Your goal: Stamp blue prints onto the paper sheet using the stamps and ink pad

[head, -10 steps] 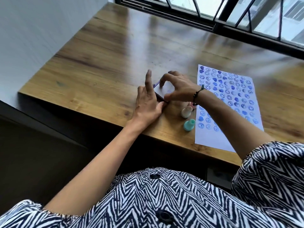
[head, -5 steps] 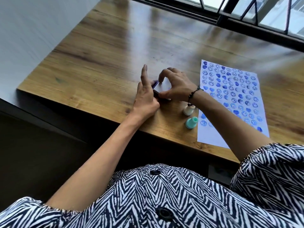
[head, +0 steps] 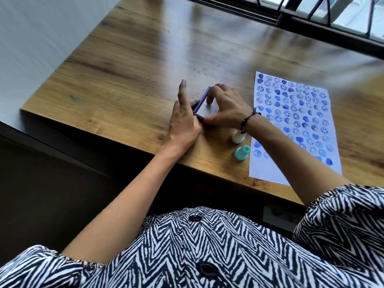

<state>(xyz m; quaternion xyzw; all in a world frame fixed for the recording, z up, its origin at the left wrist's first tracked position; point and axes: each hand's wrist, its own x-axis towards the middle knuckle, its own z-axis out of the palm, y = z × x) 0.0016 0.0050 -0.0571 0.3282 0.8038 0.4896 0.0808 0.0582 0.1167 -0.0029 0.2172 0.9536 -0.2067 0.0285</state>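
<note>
The ink pad, a flat case with a purple edge and pale lid, lies on the wooden table. My right hand arches over it, fingertips and thumb pinching its edges. My left hand holds its left side, index finger pointing straight up the table. The paper sheet, covered with blue smileys and hearts, lies to the right. A white stamp and a teal stamp stand by the paper's left edge, under my right wrist.
A black window frame runs along the table's far edge. A pale wall borders the left side. The table's front edge drops to a dark floor. My striped shirt fills the bottom of the view.
Both hands stay on the ink pad. The pad's purple edge now shows more between my hands. The view has shifted a little.
</note>
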